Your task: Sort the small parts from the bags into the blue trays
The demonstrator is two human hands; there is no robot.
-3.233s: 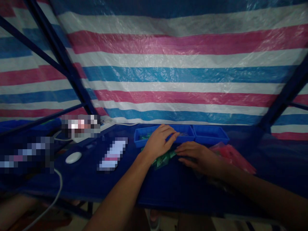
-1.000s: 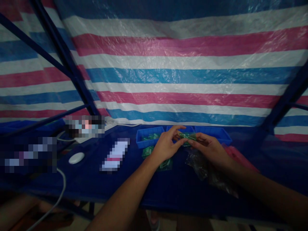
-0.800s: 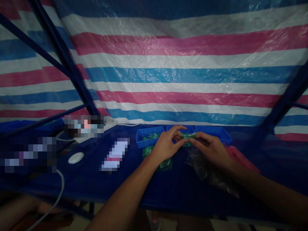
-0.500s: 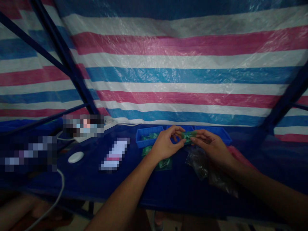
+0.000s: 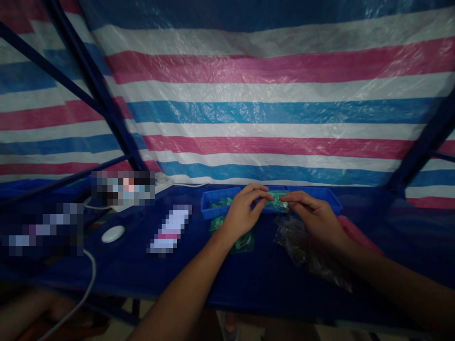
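While striped sheeting (image 5: 277, 90) hung behind the table (image 5: 256, 284), the left hand (image 5: 246, 209) and right hand (image 5: 316, 215) had their fingertips clamped on opposite sides of a green packet (image 5: 277, 201). To my eye it overlapped the middle blue tray (image 5: 264, 210). Other packets (image 5: 245, 243) lay by the left hand, clear bags (image 5: 293, 240) by the right.

The bench (image 5: 277, 284) is backed by a striped sheet (image 5: 270, 113), framed by blue posts (image 5: 93, 87). At left, a white oval object (image 5: 113, 234) is laid near a pixelated slab (image 5: 170, 229); a pale cable (image 5: 93, 270) is draped over the edge.
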